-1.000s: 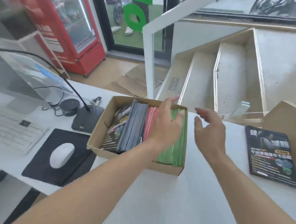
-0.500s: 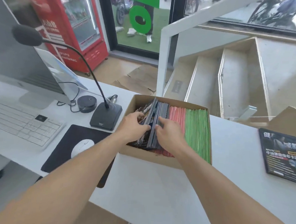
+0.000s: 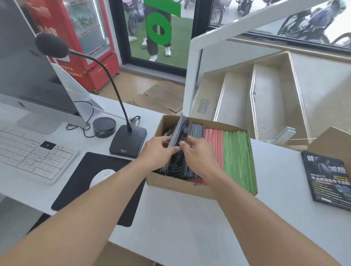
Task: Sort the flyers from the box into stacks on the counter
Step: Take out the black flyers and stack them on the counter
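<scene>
Both hands, left hand (image 3: 158,152) and right hand (image 3: 198,153), pinch a bundle of dark flyers (image 3: 177,133) standing on edge in the box (image 3: 187,186) on the counter (image 3: 185,220), long axis running away from the person. Three colour groups fill the box: dark, red flyers (image 3: 213,143), green flyers (image 3: 238,156). One dark stack (image 3: 331,181) lies flat on the counter well right.

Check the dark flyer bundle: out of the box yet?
Partly out. The dark bundle, pinched by both hands, rises above the box rim, lower end still inside.
</scene>
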`<state>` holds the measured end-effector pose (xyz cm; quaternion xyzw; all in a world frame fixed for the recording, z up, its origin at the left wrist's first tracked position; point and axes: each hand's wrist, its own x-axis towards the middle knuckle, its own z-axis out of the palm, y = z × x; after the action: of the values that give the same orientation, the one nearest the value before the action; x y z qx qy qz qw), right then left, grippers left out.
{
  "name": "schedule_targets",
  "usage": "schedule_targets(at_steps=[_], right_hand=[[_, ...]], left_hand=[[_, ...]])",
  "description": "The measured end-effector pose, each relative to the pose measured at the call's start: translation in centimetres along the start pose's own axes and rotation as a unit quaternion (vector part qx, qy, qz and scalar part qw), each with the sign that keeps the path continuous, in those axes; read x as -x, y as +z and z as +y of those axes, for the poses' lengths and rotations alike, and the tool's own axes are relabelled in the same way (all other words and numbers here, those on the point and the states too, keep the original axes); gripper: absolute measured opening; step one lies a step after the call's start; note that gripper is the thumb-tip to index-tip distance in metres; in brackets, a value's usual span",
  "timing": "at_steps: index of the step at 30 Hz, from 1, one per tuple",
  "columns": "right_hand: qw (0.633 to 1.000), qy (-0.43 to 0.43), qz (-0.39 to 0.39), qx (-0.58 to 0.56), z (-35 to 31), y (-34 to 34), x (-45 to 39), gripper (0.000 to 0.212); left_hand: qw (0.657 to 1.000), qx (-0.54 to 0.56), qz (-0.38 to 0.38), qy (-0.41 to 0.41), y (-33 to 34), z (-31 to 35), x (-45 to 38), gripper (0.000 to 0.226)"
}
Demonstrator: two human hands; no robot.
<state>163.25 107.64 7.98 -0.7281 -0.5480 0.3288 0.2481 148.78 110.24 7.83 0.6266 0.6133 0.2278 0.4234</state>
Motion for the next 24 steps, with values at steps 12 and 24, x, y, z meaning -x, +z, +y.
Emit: schedule_targets(at_steps=[12,24], right_hand=[[0.996,0.049,-0.048,-0.062,-3.3,0.8,-1.4,0.055],[0.996,0.039,0.048,-0.071,-2.0,-0.5,0.3,0.027]], left_hand=[[0.988,-0.13,0.083,0.016,0.0,0.4,1.9,0.034],[0.989,0.088,0.122,-0.002,-2.8,-1.1,2.6,0.076]])
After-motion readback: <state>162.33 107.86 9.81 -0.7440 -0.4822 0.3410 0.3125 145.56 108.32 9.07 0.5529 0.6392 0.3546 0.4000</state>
